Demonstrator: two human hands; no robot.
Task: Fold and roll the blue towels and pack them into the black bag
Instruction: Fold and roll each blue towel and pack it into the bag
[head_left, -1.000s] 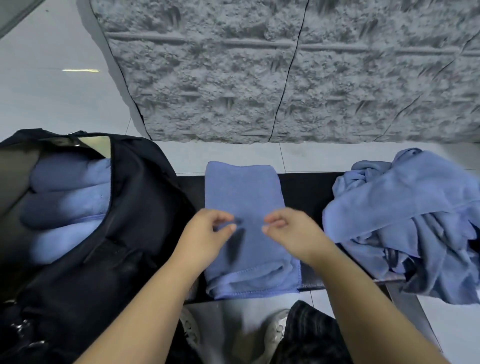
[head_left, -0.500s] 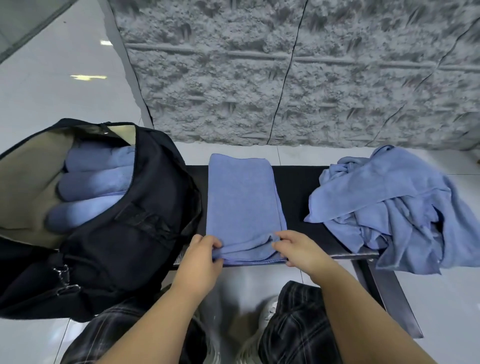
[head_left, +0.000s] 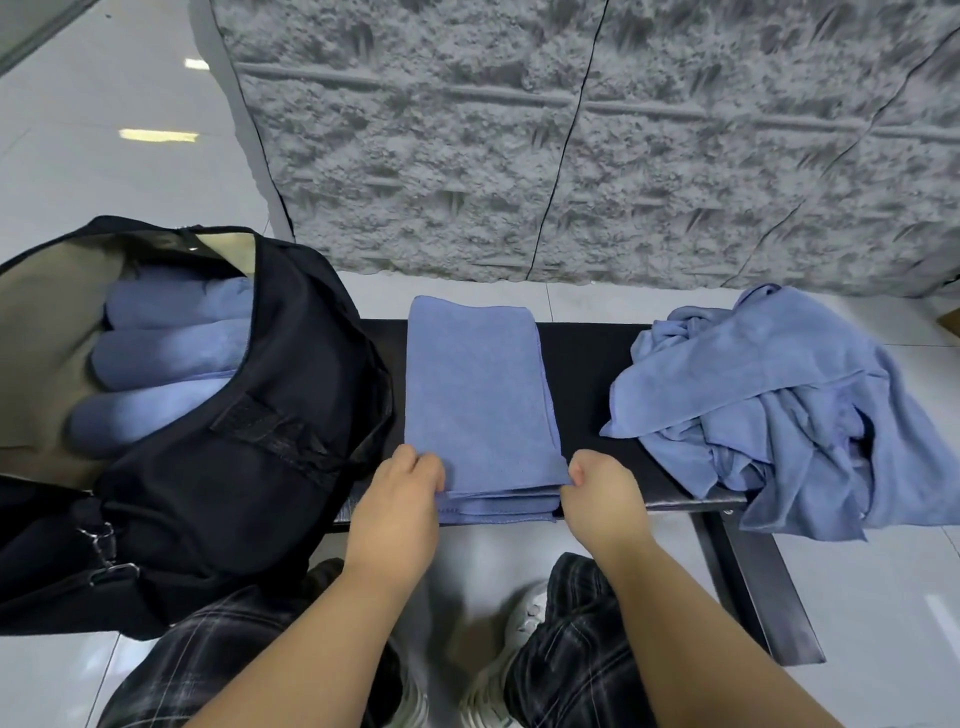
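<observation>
A folded blue towel (head_left: 478, 395) lies as a long strip across the black bench (head_left: 587, 364), its near end at the front edge. My left hand (head_left: 402, 499) pinches the near left corner of that end. My right hand (head_left: 602, 493) pinches the near right corner. The black bag (head_left: 249, 467) stands open at the left, touching the towel's left side. Three rolled blue towels (head_left: 166, 358) lie stacked inside it against the beige lining.
A heap of loose blue towels (head_left: 779, 410) covers the bench's right end and hangs over its front. A rough grey wall panel (head_left: 571, 145) rises behind the bench. My knees in plaid trousers and white shoes sit below the front edge, on glossy white floor tiles.
Both hands have come back from the middle of the towel to its near end and spread apart to the two corners. The view has tilted down and shifted.
</observation>
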